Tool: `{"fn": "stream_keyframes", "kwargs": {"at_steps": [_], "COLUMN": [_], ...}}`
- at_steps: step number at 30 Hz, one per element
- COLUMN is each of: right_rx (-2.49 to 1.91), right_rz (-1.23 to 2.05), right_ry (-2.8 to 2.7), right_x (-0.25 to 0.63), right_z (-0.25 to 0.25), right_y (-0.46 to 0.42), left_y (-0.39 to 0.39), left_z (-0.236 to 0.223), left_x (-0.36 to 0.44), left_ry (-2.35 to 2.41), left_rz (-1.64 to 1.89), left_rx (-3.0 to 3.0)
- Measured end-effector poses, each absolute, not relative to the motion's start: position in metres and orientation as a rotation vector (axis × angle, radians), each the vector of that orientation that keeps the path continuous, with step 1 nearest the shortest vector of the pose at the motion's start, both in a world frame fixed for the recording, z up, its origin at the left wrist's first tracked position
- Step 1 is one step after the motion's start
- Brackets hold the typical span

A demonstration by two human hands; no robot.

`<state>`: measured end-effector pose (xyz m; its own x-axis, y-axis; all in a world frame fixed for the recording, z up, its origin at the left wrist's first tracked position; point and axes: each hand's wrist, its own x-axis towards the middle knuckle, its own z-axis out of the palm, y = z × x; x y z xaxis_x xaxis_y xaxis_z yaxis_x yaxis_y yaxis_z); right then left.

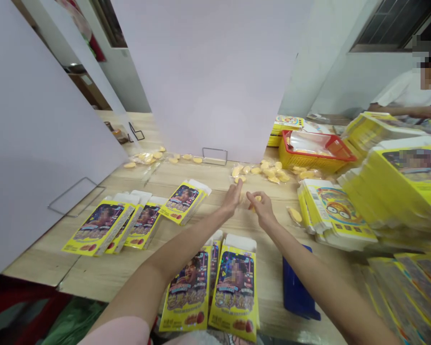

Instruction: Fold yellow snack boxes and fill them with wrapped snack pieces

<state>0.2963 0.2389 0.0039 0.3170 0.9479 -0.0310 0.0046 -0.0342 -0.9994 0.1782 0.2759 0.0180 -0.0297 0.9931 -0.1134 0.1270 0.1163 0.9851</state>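
Both my arms reach forward over a wooden table [104, 273]. My left hand [232, 198] is closed in a pinch on a small clear-wrapped yellow sweet [239, 179] at its fingertips. My right hand [261, 206] sits just beside it, fingers curled around another yellow sweet [257, 198]. More wrapped yellow sweets [273, 171] lie scattered right beyond both hands. Two flat yellow printed boxes [211, 292] lie side by side under my forearms, near the front edge.
Several flat yellow boxes [129, 221] lie at the left. Stacks of yellow cartons [398, 191] fill the right. A red basket [314, 155] stands behind them. A blue object [296, 290] lies by my right forearm. White divider panels [215, 81] stand ahead and left. Another person [413, 96] sits far right.
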Motion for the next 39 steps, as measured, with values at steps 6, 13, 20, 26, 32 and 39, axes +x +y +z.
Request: {"fn": "stream_keyframes", "kwargs": {"at_steps": [6,13,20,26,32,39], "right_rx": [-1.434,-1.325,-1.247,-1.291,-1.418,-1.427], "right_rz": [0.87,1.07,1.097,1.155,1.304,1.183], "right_ry": [-0.999,-0.826,-0.783,-1.133,-1.331,-1.726], "right_x": [0.338,0.331,0.292,0.29,0.302,0.316], "right_z": [-0.002,0.011,-0.017,-0.029,-0.016,-0.013], "right_y": [0.246,0.211,0.169,0.139,0.134,0.134], "left_y": [0.307,0.256,0.204,0.196,0.186,0.172], "left_z": [0.04,0.027,0.013,0.014,0.012,0.005], "left_x": [0.128,0.127,0.12,0.102,0.101,0.115], "left_ry": [1.538,1.222,1.033,0.979,0.913,1.091], "left_rz": [1.035,0.794,0.593,0.369,0.293,0.379], "left_rx": [1.416,1.247,1.278,1.635,2.009,2.075]}}
